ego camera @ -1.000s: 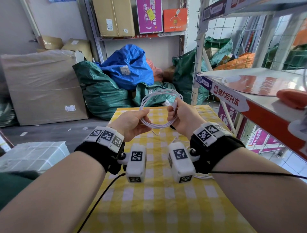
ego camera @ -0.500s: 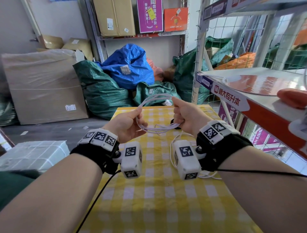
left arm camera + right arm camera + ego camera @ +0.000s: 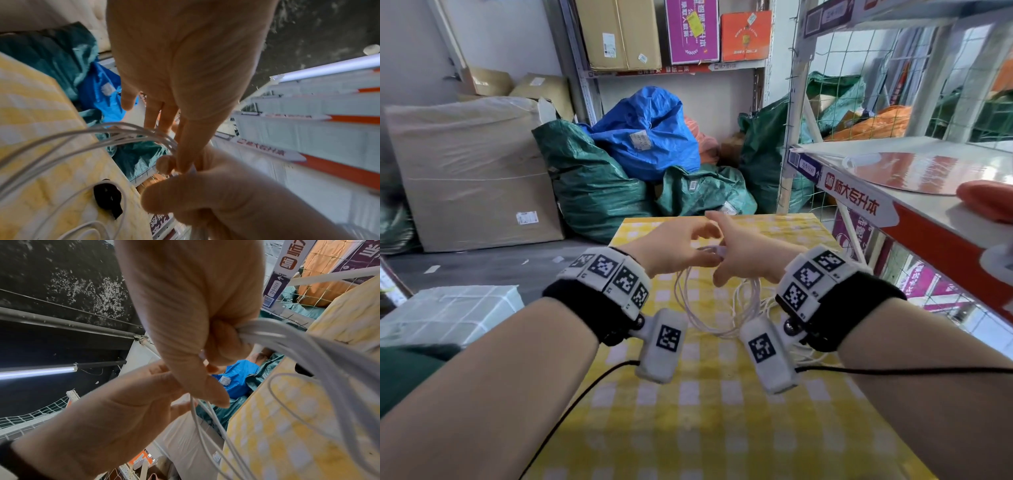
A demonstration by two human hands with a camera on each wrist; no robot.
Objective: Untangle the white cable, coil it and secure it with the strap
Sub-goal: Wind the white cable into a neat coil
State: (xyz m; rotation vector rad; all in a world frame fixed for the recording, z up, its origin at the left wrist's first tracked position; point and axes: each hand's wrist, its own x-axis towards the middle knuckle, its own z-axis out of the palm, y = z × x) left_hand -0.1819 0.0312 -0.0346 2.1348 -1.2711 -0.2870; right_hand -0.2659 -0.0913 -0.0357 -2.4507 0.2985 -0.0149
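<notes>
The white cable (image 3: 698,308) hangs in several loops below both hands, over the yellow checked table (image 3: 688,428). My right hand (image 3: 750,253) grips the bunched strands (image 3: 252,332) in its curled fingers. Close against it, my left hand (image 3: 674,246) pinches the cable (image 3: 131,136) with its thumb, the other fingers stretched out. More loose cable (image 3: 82,230) trails on the cloth under the right wrist. The black strap (image 3: 108,199) lies on the table near its right edge, beside a loose strand, untouched; its edge also shows in the right wrist view (image 3: 302,369).
A metal shelf (image 3: 893,205) with a wire mesh side stands close on the right of the table. Green sacks (image 3: 592,192) and a blue sack (image 3: 647,137) pile up beyond the far edge. A large wrapped box (image 3: 472,171) and a wrapped parcel (image 3: 448,315) are at the left.
Both hands have come down and closed together. The coil, held up upright between them a second ago, now hangs down below the hands toward the table.
</notes>
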